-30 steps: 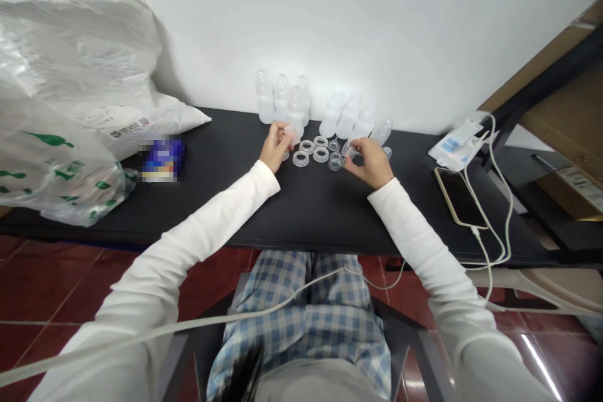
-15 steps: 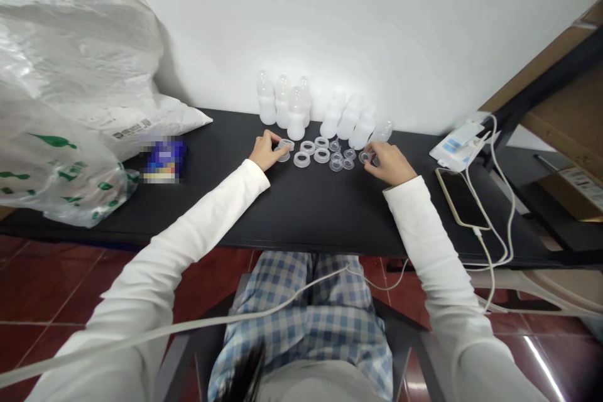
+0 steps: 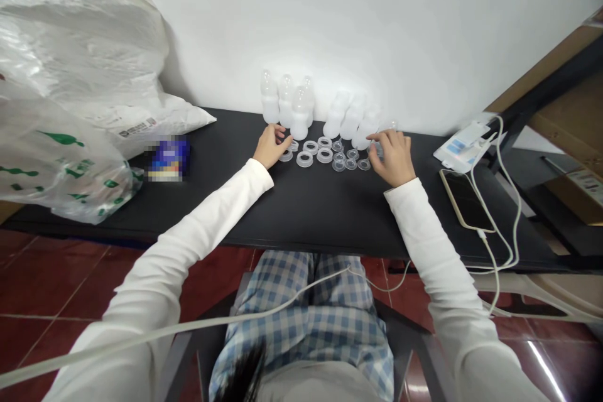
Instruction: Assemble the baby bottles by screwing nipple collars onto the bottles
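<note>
My left hand (image 3: 272, 146) rests at the left end of a group of translucent collar rings (image 3: 304, 159), thumb and fingers apart, touching or just over the leftmost ones. On the right, my right hand (image 3: 392, 157) has its forefinger and thumb spread beside several clear bottle teats (image 3: 338, 164). Something clear shows between these fingertips; whether it is gripped is unclear. Behind the rings stand several baby bottles with domed caps (image 3: 299, 114). Further right are white bottles without domes (image 3: 335, 115), close to my right forefinger. A clear dome cap (image 3: 392, 125) is partly hidden behind my right hand.
White plastic bags (image 3: 85, 75) and a blue package (image 3: 168, 157) occupy the table's left side. At right lie a phone (image 3: 466, 200) with a cable and a white power strip (image 3: 461, 146). A pale cable (image 3: 188, 325) crosses my lap. The wall rises behind the bottles.
My right hand has lifted slightly up and away from the teats, its forefinger now extended; one teat at the group's right end is uncovered. My left hand has shifted slightly, fingers less over the rings.
</note>
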{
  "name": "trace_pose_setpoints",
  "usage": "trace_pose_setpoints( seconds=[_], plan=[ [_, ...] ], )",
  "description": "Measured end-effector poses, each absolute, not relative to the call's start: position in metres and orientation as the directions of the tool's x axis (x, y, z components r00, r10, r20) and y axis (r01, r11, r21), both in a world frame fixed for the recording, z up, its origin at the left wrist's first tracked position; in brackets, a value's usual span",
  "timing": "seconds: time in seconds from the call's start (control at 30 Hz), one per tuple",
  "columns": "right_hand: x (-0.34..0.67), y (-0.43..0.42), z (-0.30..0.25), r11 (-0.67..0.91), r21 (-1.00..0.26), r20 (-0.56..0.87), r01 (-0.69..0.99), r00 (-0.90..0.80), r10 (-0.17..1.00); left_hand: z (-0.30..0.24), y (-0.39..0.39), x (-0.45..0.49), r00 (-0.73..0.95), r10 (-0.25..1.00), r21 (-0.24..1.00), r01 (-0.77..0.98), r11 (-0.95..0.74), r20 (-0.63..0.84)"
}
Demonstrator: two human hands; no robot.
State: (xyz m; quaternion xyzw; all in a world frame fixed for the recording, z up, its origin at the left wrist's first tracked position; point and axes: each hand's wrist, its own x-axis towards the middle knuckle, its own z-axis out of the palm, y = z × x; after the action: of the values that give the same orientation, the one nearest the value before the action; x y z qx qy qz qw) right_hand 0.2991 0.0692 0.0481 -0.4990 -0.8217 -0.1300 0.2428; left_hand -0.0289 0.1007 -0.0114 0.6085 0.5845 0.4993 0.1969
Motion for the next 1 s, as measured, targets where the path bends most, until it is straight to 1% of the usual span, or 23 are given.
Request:
trace_pose_setpoints(
  seconds=[0.1,0.17,0.27,0.37,0.47,0.57,0.7,0.8,0.93,1.0],
  plan=[
    [0.292,0.065,0.048,0.475,-0.036,0.572,0.879,-0.372,0.731,-0.009,0.100,-0.026,-0.115,0.922,0.830,0.488,-0.271,0.369],
    [0.288,0.064,0.044,0.481,-0.030,0.582,0.876,-0.376,0.721,-0.009,0.100,-0.023,-0.107,0.923,0.843,0.457,-0.284,0.369],
    [0.285,0.066,0.038,0.487,-0.011,0.603,0.873,-0.383,0.700,-0.008,0.101,-0.019,-0.141,0.930,0.859,0.448,-0.247,0.340],
    [0.283,0.071,0.030,0.503,0.025,0.662,0.864,-0.391,0.639,-0.008,0.103,-0.017,-0.196,0.928,0.853,0.486,-0.189,0.317],
    [0.280,0.075,0.023,0.530,0.056,0.736,0.846,-0.393,0.551,-0.008,0.108,-0.016,-0.233,0.916,0.829,0.535,-0.159,0.326],
    [0.275,0.076,0.019,0.552,0.082,0.775,0.830,-0.401,0.488,-0.008,0.112,-0.012,-0.219,0.918,0.804,0.574,-0.154,0.332],
    [0.268,0.075,0.016,0.575,0.100,0.788,0.812,-0.417,0.452,-0.004,0.111,-0.004,-0.212,0.921,0.763,0.634,-0.125,0.327],
    [0.265,0.075,0.011,0.577,0.111,0.793,0.809,-0.422,0.439,0.001,0.111,0.004,-0.223,0.917,0.711,0.698,-0.087,0.331],
    [0.260,0.074,0.005,0.603,0.168,0.775,0.780,-0.482,0.408,0.002,0.118,0.009,-0.244,0.910,0.650,0.759,-0.036,0.335],
    [0.258,0.074,0.002,0.622,0.184,0.769,0.761,-0.506,0.390,-0.002,0.122,0.008,-0.235,0.901,0.639,0.767,-0.059,0.364]
  ],
)
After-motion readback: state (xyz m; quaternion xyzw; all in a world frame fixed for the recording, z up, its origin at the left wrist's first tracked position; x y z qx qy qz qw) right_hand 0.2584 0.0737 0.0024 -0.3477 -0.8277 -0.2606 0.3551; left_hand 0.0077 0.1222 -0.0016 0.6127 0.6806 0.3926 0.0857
